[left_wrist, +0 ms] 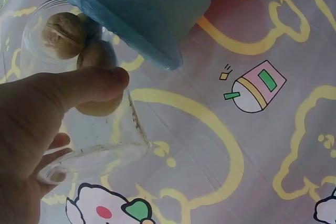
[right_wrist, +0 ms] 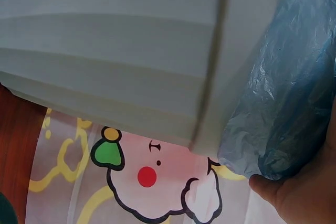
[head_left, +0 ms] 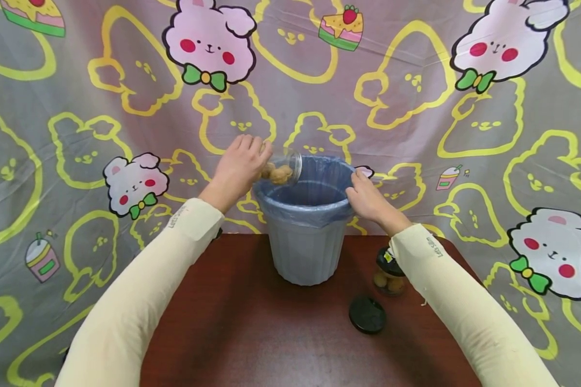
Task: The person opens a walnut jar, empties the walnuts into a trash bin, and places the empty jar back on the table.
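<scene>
My left hand [head_left: 244, 161] grips a clear jar [left_wrist: 100, 135], tipped on its side with its mouth over the left rim of a grey trash can [head_left: 307, 252]. Several walnuts [head_left: 278, 173] lie inside the jar, close to its mouth. In the left wrist view the thumb presses along the jar's wall, and the walnuts [left_wrist: 63, 35] sit past it toward the mouth. A blue plastic bag [head_left: 319, 180] lines the can and folds over its rim. My right hand [head_left: 368, 198] holds the can's right rim through the bag, thumb on the outer side.
On the brown table [head_left: 252, 333], a round black lid [head_left: 367, 314] lies in front of the can to the right. Behind it stands another jar [head_left: 389, 277] with a black lid and walnuts inside, partly covered by the right sleeve. A cartoon-printed cloth [head_left: 314, 97] hangs behind.
</scene>
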{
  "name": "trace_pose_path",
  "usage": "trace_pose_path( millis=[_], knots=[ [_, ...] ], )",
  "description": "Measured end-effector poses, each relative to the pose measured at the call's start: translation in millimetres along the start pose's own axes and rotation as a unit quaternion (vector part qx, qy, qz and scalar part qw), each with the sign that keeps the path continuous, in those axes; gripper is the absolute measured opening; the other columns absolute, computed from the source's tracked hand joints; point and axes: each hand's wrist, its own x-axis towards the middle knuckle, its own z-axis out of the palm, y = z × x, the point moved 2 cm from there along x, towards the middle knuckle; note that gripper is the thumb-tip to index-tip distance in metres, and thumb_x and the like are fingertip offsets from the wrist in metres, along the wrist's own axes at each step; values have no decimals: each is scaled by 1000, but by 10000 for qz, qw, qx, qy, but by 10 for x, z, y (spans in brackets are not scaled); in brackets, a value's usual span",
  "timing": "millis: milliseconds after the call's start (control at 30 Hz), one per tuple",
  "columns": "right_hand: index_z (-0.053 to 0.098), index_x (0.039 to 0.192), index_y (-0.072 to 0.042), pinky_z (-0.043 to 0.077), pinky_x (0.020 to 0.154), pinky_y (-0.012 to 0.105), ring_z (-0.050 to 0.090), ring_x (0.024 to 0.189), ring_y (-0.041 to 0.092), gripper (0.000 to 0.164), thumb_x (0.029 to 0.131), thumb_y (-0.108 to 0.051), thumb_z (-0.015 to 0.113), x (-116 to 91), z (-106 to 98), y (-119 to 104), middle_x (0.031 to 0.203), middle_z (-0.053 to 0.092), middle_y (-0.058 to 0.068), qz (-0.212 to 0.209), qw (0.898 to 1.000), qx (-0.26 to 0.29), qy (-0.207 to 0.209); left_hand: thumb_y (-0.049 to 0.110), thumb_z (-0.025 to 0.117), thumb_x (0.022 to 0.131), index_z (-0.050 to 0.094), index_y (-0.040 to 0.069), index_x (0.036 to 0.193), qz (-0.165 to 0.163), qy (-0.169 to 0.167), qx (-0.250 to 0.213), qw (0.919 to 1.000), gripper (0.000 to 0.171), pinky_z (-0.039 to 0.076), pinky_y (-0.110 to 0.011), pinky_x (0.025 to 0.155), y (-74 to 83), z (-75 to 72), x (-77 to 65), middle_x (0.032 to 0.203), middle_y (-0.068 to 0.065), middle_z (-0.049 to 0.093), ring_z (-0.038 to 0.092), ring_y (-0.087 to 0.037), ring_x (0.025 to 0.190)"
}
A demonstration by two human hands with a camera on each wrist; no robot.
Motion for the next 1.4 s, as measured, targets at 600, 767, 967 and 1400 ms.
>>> trace_pose_path(
  millis=[600,767,967,1400],
  knots=[
    [14,142,16,6,112,46,0,141,37,58,95,-16,24,1,1,19,151,1,30,-20,10000,34,51,11,74,75,46,0,119,376,-3,564,9977,53,39,-41,95,5,5,-7,105,-18,52,51,-34,100],
    [14,142,16,6,112,46,-1,141,36,58,95,-15,23,2,5,9,152,1,29,-73,10000,59,-6,8,70,78,46,0,121,112,-171,155,9997,50,39,-43,96,-23,31,-14,109,-19,54,51,-36,104],
    [14,142,16,7,112,46,-1,141,36,58,95,-16,23,11,8,13,152,1,30,-79,9999,66,-12,2,69,75,48,0,119,277,-62,362,9989,49,38,-42,96,-10,55,-31,107,-18,53,51,-35,103],
    [14,143,15,6,112,47,-1,141,35,58,95,-18,23,17,2,33,152,2,29,-17,9999,102,-8,4,73,73,47,1,120,348,-44,420,9985,54,38,-41,98,18,13,5,107,-17,53,52,-34,103]
  ],
)
